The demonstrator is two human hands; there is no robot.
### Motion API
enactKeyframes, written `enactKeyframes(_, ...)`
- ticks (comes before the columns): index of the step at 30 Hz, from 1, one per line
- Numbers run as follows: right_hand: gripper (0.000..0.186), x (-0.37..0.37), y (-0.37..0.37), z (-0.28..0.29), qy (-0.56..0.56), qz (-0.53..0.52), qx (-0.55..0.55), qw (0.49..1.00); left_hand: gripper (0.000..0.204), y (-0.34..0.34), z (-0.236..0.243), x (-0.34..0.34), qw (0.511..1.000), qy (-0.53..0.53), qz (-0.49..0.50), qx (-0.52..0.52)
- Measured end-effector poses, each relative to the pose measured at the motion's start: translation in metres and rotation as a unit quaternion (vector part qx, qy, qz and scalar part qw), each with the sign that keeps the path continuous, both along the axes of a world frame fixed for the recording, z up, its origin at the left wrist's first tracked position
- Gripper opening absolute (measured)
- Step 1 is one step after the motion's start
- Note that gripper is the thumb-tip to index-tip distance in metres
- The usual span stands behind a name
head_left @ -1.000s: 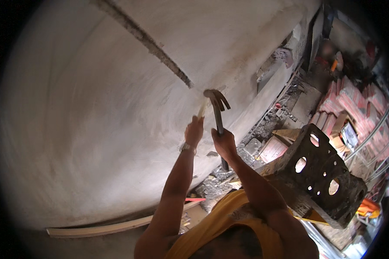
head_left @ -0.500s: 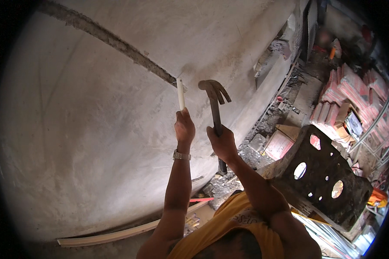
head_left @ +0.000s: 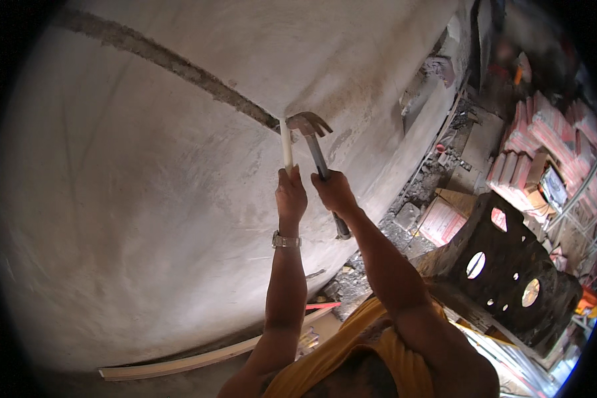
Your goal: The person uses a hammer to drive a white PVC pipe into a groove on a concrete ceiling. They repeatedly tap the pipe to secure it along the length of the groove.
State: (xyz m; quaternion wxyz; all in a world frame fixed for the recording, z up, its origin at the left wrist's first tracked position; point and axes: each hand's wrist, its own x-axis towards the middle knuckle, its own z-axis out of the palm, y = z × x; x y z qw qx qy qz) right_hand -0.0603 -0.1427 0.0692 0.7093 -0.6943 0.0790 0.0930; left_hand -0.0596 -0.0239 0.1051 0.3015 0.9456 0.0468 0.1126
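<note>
My left hand (head_left: 291, 194), with a metal watch (head_left: 286, 240) on its wrist, is closed round the lower part of a slim white pipe (head_left: 286, 142). The pipe points upward, its top at the lower right end of a rough groove (head_left: 179, 66) cut into the grey wall (head_left: 146, 199). Wrapped round the handle of a claw hammer (head_left: 317, 154) is my right hand (head_left: 333, 194), just right of the left one. The hammer's face is at the pipe's upper end, touching or very close; its claw points right.
A dark metal panel with round holes (head_left: 504, 268) stands at the lower right. Beyond it lie stacked red-and-white packages (head_left: 547, 132) and rubble (head_left: 408, 215) along the wall's foot. A long pale strip (head_left: 179, 365) runs along the bottom left.
The hammer has swung left and slightly up, from a gap beside the pipe to its upper end. My left hand still holds the pipe, while the whole view has shifted slightly.
</note>
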Motion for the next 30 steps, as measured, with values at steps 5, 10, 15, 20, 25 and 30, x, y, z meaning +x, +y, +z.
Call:
enactKeyframes(5, 0.032, -0.013, -0.001, 0.003, -0.020, -0.067, 0.159, 0.985, 0.032, -0.002, 0.005, -0.003, 1.000, -0.015, -0.010, 0.009)
enactKeyframes(10, 0.030, -0.029, -0.013, 0.015, 0.023, -0.084, 0.210, 0.974, 0.029, 0.007, 0.020, -0.009, 0.996, 0.038, -0.023, 0.080)
enactKeyframes(15, 0.035, -0.056, -0.029, 0.023, -0.025, -0.119, 0.021, 0.992, 0.027, 0.024, 0.025, -0.019, 0.985, 0.019, -0.044, 0.166)
enactKeyframes(20, 0.028, -0.058, -0.018, 0.021, -0.023, -0.175, 0.294, 0.939, 0.029, 0.022, 0.026, -0.016, 0.987, 0.019, -0.035, 0.158)
enactKeyframes(25, 0.032, -0.039, 0.009, 0.029, 0.067, -0.187, 0.515, 0.834, 0.031, 0.016, 0.033, -0.013, 0.988, 0.051, -0.031, 0.146)
enactKeyframes(30, 0.036, -0.024, 0.006, 0.002, 0.115, -0.009, 0.288, 0.951, 0.033, 0.019, 0.034, -0.011, 0.983, 0.085, 0.002, 0.165)
